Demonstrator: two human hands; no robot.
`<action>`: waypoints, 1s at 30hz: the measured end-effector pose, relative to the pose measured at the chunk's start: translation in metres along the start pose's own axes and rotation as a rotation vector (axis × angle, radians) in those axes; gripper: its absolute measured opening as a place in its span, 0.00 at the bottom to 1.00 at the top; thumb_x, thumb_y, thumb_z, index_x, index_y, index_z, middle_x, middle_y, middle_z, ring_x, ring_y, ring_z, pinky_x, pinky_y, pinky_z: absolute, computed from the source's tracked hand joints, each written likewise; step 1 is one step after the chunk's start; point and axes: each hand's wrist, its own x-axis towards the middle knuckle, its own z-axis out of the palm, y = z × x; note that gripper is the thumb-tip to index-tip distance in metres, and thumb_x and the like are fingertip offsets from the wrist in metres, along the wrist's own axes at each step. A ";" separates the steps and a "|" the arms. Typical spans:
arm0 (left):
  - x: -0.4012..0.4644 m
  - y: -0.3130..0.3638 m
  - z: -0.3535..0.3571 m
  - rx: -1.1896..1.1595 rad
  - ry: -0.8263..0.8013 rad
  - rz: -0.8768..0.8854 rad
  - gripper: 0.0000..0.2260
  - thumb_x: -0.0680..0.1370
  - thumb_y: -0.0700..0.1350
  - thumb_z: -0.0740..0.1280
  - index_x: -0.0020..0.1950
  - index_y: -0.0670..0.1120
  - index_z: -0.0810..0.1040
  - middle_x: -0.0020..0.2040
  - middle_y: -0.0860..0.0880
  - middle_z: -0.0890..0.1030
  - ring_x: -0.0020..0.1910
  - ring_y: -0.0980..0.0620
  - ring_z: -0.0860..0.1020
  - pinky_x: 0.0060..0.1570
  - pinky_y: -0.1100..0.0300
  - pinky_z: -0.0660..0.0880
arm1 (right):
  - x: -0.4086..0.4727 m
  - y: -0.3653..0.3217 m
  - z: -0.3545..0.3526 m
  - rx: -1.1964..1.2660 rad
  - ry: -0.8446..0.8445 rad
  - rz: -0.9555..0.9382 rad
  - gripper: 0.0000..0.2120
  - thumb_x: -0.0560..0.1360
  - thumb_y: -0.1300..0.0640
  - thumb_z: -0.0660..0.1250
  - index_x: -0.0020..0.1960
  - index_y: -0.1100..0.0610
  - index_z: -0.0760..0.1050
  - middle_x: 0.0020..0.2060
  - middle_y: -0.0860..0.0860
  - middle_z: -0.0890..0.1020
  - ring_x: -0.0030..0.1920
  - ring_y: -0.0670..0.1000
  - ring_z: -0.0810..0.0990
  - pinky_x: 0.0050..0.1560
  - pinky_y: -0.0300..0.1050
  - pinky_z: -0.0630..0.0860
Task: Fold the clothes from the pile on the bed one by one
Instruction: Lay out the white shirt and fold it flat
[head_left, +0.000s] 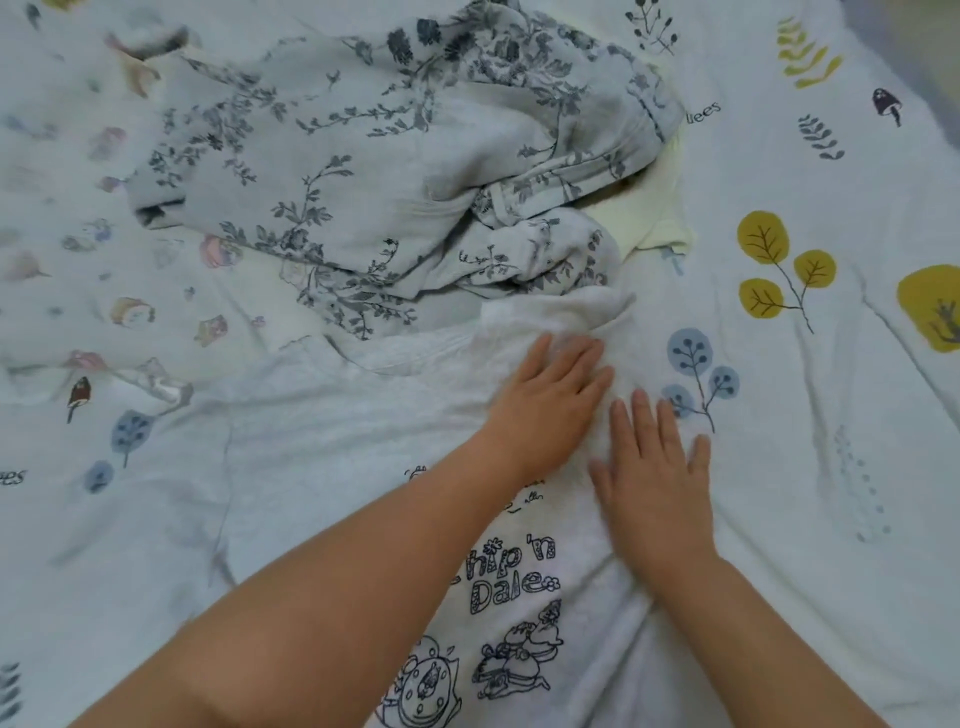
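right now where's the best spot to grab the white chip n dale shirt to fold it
Probably the bunched sleeve end of the white shirt, just past the left hand, reached from the near side: it stands up in folds there, while the rest lies flat.

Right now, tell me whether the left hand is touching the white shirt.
Touching: the head view shows the left hand lying flat, fingers straight, on the white shirt.

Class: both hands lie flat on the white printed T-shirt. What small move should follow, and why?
Probably sweep both palms outward. The left hand and right hand press flat on the white T-shirt, whose bunched sleeve still looks wrinkled.
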 end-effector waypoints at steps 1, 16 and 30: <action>-0.004 0.001 -0.007 -0.079 0.046 -0.034 0.21 0.80 0.43 0.53 0.74 0.44 0.60 0.77 0.44 0.56 0.76 0.46 0.49 0.71 0.47 0.34 | -0.003 -0.005 -0.009 0.071 0.068 -0.005 0.27 0.80 0.49 0.54 0.76 0.57 0.53 0.76 0.58 0.51 0.76 0.58 0.49 0.71 0.62 0.49; -0.259 -0.096 -0.016 -0.639 0.357 -1.293 0.12 0.72 0.34 0.64 0.55 0.39 0.77 0.56 0.39 0.77 0.57 0.40 0.72 0.56 0.53 0.65 | -0.082 -0.120 -0.009 0.252 -0.150 -0.544 0.15 0.79 0.61 0.55 0.63 0.52 0.71 0.56 0.48 0.78 0.55 0.49 0.74 0.55 0.41 0.71; -0.320 -0.160 0.029 -1.008 0.423 -1.599 0.09 0.74 0.42 0.66 0.38 0.38 0.72 0.37 0.42 0.75 0.40 0.44 0.74 0.37 0.57 0.68 | -0.081 -0.210 0.011 0.015 -0.154 -0.671 0.15 0.78 0.63 0.54 0.62 0.54 0.71 0.55 0.51 0.78 0.55 0.52 0.74 0.49 0.43 0.72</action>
